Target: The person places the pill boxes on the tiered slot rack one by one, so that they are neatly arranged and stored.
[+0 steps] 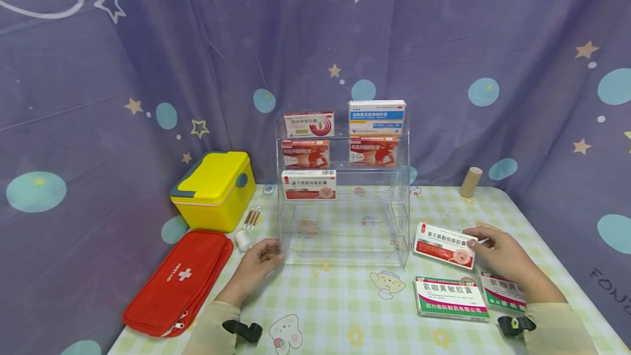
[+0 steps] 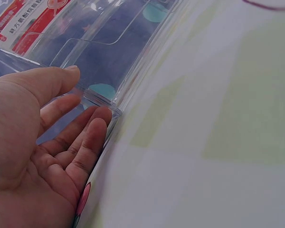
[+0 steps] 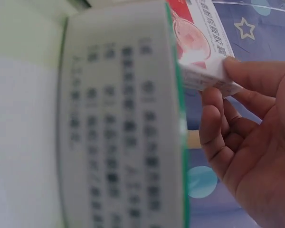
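Observation:
My right hand (image 1: 500, 251) pinches one end of a white-and-red medicine box (image 1: 439, 245), its thumb on the printed face. The box is tilted, right of the clear acrylic display stand (image 1: 345, 259). At the stand's lower left corner is my left hand (image 1: 258, 262), its fingers loosely bent beside the clear edge (image 2: 102, 97) and nothing pinched between them. A matching white-and-red box (image 1: 309, 193) sits in the stand's third tier at left. Two green-and-white medicine boxes lie near my right wrist, one box (image 1: 451, 295) in full sight, the other box (image 1: 503, 289) partly behind the forearm.
Upper tiers hold a red-and-white box (image 1: 309, 125), a blue-and-white box (image 1: 377, 118) and two red boxes (image 1: 305, 154). A yellow case (image 1: 217, 190), red first-aid pouch (image 1: 177, 284), white bottle (image 1: 243, 240) and swabs (image 1: 252, 217) lie left. A tan roll (image 1: 470, 182) stands back right.

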A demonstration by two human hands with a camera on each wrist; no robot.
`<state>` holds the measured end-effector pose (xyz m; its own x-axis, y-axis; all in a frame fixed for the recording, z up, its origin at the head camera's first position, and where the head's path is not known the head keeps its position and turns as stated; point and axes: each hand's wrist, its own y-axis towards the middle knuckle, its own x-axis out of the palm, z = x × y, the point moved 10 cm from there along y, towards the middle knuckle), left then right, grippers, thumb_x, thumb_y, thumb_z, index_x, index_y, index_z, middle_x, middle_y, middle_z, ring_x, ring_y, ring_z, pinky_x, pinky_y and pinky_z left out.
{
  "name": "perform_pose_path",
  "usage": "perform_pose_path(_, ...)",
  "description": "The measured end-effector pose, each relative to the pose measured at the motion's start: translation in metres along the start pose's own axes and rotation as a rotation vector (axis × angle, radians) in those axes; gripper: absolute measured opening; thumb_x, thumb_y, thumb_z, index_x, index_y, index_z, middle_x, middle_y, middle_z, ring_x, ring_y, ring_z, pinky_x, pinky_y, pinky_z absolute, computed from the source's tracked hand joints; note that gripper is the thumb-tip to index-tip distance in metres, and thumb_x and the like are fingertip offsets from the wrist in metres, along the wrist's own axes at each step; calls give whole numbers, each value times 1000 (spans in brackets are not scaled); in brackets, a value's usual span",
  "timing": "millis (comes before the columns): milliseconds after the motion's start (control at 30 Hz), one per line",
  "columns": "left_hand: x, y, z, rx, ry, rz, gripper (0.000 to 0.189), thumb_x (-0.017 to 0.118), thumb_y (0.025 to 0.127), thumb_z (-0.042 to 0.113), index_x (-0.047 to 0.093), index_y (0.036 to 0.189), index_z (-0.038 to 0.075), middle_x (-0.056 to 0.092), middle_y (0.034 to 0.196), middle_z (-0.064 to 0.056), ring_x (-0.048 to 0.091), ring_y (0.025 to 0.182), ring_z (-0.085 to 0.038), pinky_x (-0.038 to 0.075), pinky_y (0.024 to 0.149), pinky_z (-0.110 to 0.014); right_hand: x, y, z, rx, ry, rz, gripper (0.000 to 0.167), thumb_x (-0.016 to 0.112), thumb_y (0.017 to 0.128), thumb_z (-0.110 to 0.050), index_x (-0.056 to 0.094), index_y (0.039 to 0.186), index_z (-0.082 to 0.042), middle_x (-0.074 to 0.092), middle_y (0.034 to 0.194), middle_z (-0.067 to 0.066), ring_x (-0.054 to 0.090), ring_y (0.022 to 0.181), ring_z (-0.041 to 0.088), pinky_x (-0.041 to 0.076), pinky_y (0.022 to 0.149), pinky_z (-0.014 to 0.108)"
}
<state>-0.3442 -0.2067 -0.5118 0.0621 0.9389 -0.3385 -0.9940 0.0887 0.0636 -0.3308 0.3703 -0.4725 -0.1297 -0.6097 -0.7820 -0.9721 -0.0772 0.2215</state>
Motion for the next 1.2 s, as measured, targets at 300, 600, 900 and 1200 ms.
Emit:
perform_pose_path(300,0,2,-3,-3,22,6,37,73,99,8,63,134,-2,70,120,-15,65,107,-25,53,84,-24,-44,-7,-1,104,38,135,43,67,105,-31,65,138,-3,72,111,20,65,80,4,49,61,28)
perform_pose_path(600,-3,8,-18,3,15,-1,39,74,99,10,63,135,-1,69,124,-16,64,108,-25,53,85,-24,-106,-9,-49,86,119,466,40,71,101,-19,65,137,-1,58,121,11,49,90,-19,46,70,3)
perform_pose_path(900,-3,8,-14,18,13,-4,39,73,99,8,61,134,-6,69,122,-19,65,105,-25,53,83,-24,-135,14,-151,-132,226,583,33,80,93,-8,73,126,-4,63,110,-6,64,91,-8,48,76,5)
perform_pose_path(1200,-2,9,-17,16,-10,-12,39,77,97,11,65,133,2,71,121,-13,65,105,-22,53,85,-24,-99,61,-229,-344,149,476,25,81,92,-7,74,116,-7,68,109,4,71,91,12,50,75,11)
